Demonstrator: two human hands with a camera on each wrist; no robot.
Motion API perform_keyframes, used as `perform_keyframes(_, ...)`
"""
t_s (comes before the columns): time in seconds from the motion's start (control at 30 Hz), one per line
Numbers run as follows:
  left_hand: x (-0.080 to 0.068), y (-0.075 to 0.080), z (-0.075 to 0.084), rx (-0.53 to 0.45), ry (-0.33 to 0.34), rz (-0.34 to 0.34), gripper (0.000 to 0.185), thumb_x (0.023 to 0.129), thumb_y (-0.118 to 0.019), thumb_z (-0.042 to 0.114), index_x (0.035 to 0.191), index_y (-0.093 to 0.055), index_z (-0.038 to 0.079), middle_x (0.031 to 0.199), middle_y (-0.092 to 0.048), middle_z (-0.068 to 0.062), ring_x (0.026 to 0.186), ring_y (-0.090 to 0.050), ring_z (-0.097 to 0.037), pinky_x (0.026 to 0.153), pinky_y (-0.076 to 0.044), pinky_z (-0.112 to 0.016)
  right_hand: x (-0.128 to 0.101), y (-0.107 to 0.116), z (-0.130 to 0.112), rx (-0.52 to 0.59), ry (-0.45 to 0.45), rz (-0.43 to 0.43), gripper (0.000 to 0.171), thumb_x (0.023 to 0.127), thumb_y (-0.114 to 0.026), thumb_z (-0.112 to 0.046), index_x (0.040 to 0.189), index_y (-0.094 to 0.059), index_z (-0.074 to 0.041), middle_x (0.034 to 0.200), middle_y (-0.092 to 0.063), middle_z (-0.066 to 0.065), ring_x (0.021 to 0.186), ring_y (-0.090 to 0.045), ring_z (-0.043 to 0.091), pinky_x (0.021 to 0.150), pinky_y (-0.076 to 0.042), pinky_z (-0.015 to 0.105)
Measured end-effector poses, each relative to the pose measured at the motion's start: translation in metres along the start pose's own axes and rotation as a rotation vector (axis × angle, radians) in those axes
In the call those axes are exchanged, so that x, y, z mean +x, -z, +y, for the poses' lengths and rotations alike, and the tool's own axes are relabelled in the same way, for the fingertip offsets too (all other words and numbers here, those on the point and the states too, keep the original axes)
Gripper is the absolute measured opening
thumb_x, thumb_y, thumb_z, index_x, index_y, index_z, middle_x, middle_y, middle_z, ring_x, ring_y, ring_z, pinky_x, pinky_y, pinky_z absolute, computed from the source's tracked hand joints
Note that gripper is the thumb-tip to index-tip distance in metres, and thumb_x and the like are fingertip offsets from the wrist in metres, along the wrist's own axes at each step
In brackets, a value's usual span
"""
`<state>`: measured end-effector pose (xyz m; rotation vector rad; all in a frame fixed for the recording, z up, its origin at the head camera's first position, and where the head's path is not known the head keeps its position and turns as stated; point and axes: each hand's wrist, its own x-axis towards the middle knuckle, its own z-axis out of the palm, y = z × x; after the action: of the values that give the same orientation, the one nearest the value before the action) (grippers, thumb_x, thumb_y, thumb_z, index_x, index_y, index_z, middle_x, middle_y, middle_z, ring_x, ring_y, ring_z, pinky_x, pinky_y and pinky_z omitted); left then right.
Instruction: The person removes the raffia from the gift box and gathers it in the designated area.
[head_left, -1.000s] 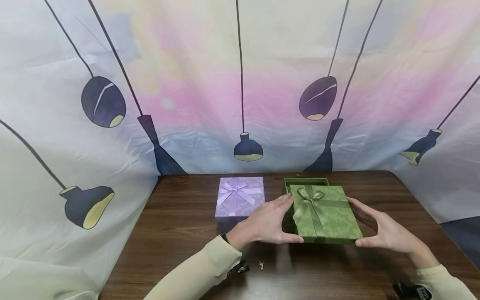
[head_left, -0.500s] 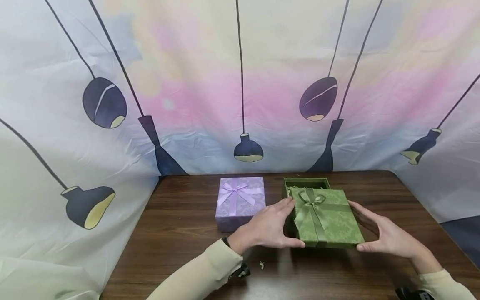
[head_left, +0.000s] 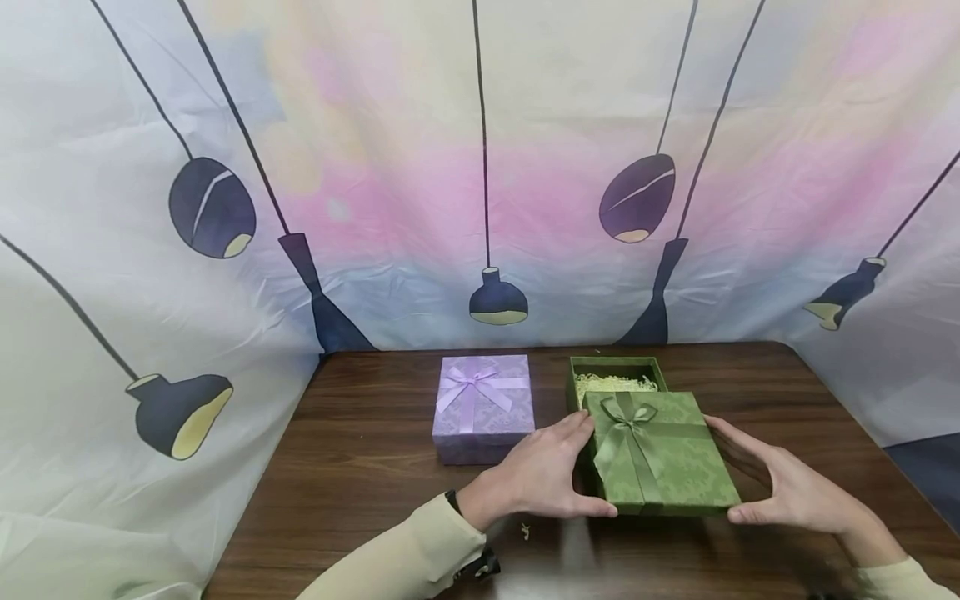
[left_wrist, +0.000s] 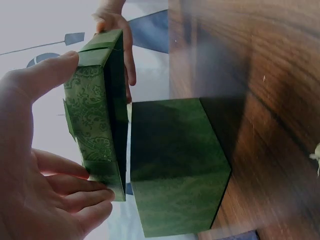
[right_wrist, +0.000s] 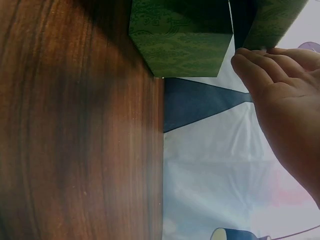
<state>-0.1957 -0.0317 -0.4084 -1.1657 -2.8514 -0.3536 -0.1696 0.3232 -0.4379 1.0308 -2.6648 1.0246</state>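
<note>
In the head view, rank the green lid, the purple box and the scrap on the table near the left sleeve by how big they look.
1. green lid, held between the left hand and right hand; it is nearer the camera, so its lead is unsure.
2. purple box.
3. scrap, a tiny fleck on the table.

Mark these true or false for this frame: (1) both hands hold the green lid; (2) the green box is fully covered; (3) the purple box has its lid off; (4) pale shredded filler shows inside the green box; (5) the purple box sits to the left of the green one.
1. True: the left hand and right hand hold the green lid by its two sides.
2. False: the lid is off the green box, whose far part lies uncovered.
3. False: the purple box is closed, its bow on top.
4. True: the pale filler shows inside it.
5. True, on the table.
</note>
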Motion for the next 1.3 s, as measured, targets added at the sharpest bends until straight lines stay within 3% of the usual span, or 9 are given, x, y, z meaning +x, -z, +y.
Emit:
perform_keyframes(0.13,-0.002,-0.001,0.004,0.009,0.000,0.007,0.112,0.073,-0.058,0.081,0.153,-0.028,0.009,0.157,-0.032,-0.010,0.140,-0.040,-0.023,0.105,-0.045,-0.038,-0.003,-0.001,-0.001,0.018,0.012,0.007,0.110,0.065,-0.086,-0.014,0.155,-0.022,-0.006,0.155,-0.034,0.018,0.139,-0.026,-0.010,0.101,-0.024,0.002)
perform_keyframes(0.37,-0.009,-0.006,0.009,-0.004,0.008,-0.004,0.113,0.072,-0.060,0.080,0.153,-0.028,0.007,0.157,-0.031,-0.011,0.140,-0.040,-0.023,0.106,-0.044,-0.038,-0.010,-0.003,-0.005,0.064,-0.025,-0.022,0.100,0.073,-0.079,-0.005,0.155,-0.022,-0.007,0.157,-0.032,0.015,0.140,-0.024,-0.010,0.100,-0.023,0.002)
perform_keyframes(0.6,-0.017,-0.014,0.016,-0.028,0.030,-0.007,0.113,0.073,-0.060,0.079,0.153,-0.027,0.008,0.159,-0.028,-0.010,0.141,-0.038,-0.023,0.107,-0.043,-0.039,-0.016,-0.006,-0.007,0.094,-0.032,-0.030,0.099,0.073,-0.078,-0.003,0.155,-0.022,-0.007,0.157,-0.032,0.011,0.139,-0.026,-0.009,0.100,-0.024,0.002)
perform_keyframes(0.97,-0.028,-0.018,0.020,-0.077,0.007,0.018,0.111,0.074,-0.063,0.075,0.153,-0.027,0.005,0.158,-0.028,-0.013,0.139,-0.040,-0.026,0.106,-0.043,-0.040,-0.019,-0.011,-0.005,0.236,0.072,0.027,0.094,0.070,-0.075,0.009,0.150,-0.026,0.006,0.154,-0.037,0.014,0.136,-0.041,0.001,0.101,-0.034,0.006)
perform_keyframes(1.3,-0.037,-0.022,0.025,-0.085,-0.017,0.059,0.111,0.075,-0.065,0.072,0.152,-0.027,0.003,0.157,-0.029,-0.016,0.135,-0.046,-0.031,0.103,-0.046,-0.039,-0.025,-0.012,-0.005,0.315,0.058,-0.007,0.094,0.070,-0.073,0.013,0.150,-0.024,0.006,0.155,-0.036,0.011,0.134,-0.044,0.004,0.099,-0.039,0.009)
